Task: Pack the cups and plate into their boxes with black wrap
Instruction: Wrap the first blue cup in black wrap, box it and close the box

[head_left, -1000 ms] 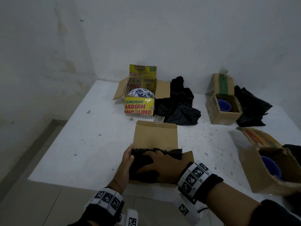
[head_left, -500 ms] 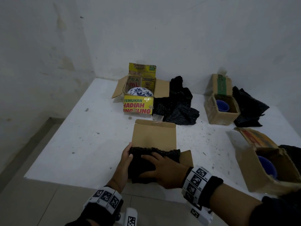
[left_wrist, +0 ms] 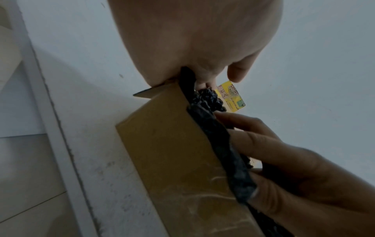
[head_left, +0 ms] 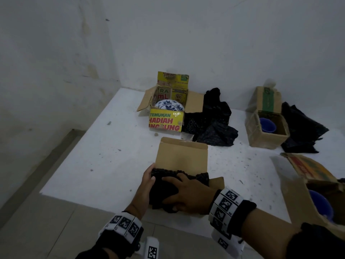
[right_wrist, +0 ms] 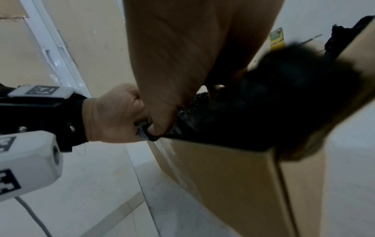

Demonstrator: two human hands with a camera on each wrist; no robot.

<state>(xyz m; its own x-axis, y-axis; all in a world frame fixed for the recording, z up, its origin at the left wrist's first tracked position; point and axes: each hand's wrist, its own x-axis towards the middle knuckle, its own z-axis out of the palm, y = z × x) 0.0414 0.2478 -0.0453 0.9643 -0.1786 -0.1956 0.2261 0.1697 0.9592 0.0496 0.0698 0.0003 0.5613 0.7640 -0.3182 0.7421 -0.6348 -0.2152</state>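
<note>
A plain brown box (head_left: pixel 183 156) stands at the table's near edge with its lid flap up. Black wrap (head_left: pixel 166 184) fills it. My right hand (head_left: pixel 188 193) lies spread on top of the wrap, and its thumb (left_wrist: pixel 253 192) pinches the wrap's near edge over the box wall. My left hand (head_left: pixel 147 180) holds the wrap at the box's left wall, its fingers mostly hidden. What lies under the wrap cannot be seen. A blue-patterned plate (head_left: pixel 169 105) sits in the yellow printed box (head_left: pixel 165 121). Blue cups (head_left: pixel 267 125) (head_left: pixel 321 204) sit in two open boxes on the right.
Loose black wrap (head_left: pixel 214 124) is heaped beside the yellow box, and another piece (head_left: pixel 302 131) lies right of the far cup box (head_left: pixel 267 135). The near cup box (head_left: pixel 308 184) is at my right forearm. The white table (head_left: pixel 93 156) meets walls behind and drops to floor on the left.
Both hands stay on the wrap in the brown box. My right hand's fingers have shifted a little over it. The box has not moved.
</note>
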